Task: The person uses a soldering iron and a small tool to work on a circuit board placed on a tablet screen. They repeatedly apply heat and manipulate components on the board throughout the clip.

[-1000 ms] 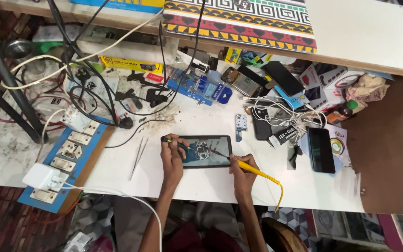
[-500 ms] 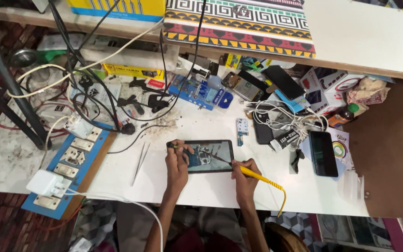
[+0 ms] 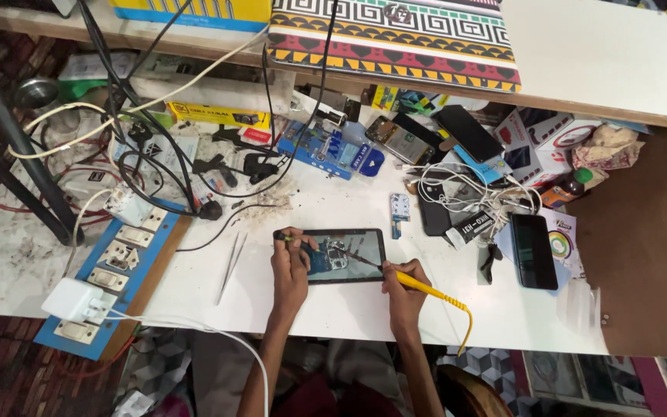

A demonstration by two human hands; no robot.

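The white workbench [image 3: 333,309] carries everything, crowded along its far edge. Near its front middle lies an opened phone [image 3: 333,255], its long axis running 9 to 3 o'clock, its innards showing on the left half. The left hand [image 3: 290,269] rests on the phone's left end, fingers curled narrow around a small green-tipped tool whose kind cannot be told. The right hand [image 3: 403,284] sits just off the phone's lower right corner, fingers pinched shut on a yellow-handled probe [image 3: 418,286]. The probe's long axis runs from 4 to 10 o'clock, its dark tip pointing at 10 onto the phone's middle. Both hands touch the phone's ends. Tweezers [image 3: 231,266] lie at 9 o'clock, apart.
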